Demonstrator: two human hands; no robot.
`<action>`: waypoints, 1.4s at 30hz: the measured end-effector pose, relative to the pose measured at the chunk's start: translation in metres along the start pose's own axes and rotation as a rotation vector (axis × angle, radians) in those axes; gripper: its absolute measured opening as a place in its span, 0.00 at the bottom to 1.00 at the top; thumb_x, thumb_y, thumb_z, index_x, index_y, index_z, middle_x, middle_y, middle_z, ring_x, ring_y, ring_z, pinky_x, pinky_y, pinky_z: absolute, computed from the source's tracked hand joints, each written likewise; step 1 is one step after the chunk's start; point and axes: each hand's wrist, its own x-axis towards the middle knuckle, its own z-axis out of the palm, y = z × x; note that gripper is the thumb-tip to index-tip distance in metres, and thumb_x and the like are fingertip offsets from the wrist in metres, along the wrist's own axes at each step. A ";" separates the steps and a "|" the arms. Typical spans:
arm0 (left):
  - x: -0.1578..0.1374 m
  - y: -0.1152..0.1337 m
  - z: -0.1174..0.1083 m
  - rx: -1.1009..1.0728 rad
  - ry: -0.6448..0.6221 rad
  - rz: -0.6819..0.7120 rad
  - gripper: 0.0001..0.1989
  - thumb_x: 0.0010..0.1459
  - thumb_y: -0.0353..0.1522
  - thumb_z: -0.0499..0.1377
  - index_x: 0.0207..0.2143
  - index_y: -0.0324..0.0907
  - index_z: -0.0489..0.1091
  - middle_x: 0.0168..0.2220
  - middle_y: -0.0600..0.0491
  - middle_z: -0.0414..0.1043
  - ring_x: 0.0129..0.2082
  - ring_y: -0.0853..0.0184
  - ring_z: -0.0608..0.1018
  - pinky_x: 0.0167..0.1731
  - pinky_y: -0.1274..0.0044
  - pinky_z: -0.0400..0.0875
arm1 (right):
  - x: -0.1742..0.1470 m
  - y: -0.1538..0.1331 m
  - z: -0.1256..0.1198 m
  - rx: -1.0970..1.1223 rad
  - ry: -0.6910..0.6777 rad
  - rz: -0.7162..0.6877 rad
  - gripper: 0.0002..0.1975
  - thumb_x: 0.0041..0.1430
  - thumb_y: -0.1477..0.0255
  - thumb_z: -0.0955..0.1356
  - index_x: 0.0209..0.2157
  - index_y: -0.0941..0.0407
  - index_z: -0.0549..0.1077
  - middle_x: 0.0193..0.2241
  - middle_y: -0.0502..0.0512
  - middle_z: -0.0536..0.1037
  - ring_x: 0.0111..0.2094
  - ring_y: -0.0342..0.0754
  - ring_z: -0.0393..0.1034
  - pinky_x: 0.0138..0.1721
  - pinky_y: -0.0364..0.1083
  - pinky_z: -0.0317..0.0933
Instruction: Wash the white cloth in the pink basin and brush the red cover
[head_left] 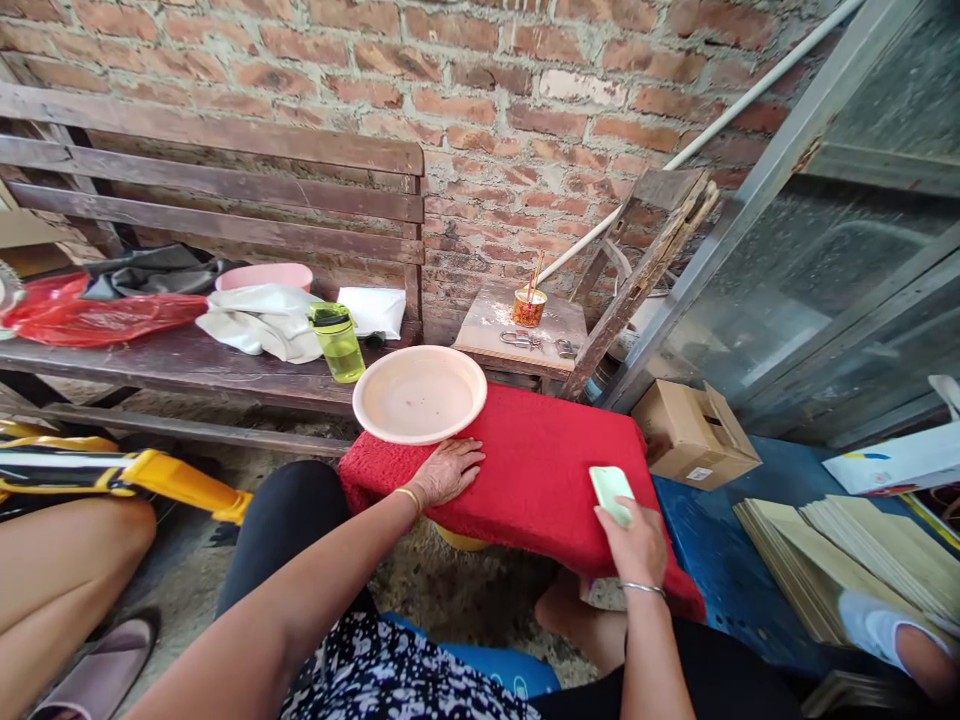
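Under right hand (637,545), half-hidden green block (611,492)

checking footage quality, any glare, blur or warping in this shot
Head view: soft, even daylight with faint shadows; mild sheen on the plate and glass door; straight lines like the bench bow toward the edges; both the left hand and the right hand look sharp.

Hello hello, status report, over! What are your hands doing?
Left hand flat on red cloth-covered stool, beside round cream plastic plate. Right hand holding pale green rectangular block against the cloth. Nothing between hands.
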 end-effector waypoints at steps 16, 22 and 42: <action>0.001 0.005 -0.005 -0.011 -0.001 -0.005 0.17 0.67 0.34 0.55 0.55 0.45 0.75 0.61 0.48 0.71 0.63 0.57 0.69 0.65 0.62 0.60 | -0.015 0.000 -0.013 0.154 -0.047 0.040 0.33 0.46 0.39 0.64 0.40 0.52 0.79 0.38 0.62 0.75 0.46 0.63 0.69 0.49 0.58 0.64; 0.002 0.005 -0.004 -0.035 0.001 -0.004 0.17 0.68 0.35 0.54 0.55 0.46 0.75 0.61 0.48 0.70 0.63 0.57 0.70 0.65 0.62 0.60 | -0.029 -0.033 0.004 0.255 -0.090 -0.037 0.33 0.47 0.39 0.65 0.40 0.52 0.78 0.40 0.60 0.75 0.44 0.60 0.71 0.48 0.55 0.65; -0.008 0.001 0.004 0.031 0.002 0.041 0.17 0.68 0.37 0.57 0.56 0.45 0.73 0.62 0.47 0.69 0.64 0.56 0.68 0.65 0.64 0.58 | -0.009 -0.046 0.019 0.197 -0.255 0.009 0.38 0.39 0.40 0.67 0.45 0.52 0.76 0.42 0.61 0.78 0.45 0.62 0.73 0.48 0.56 0.67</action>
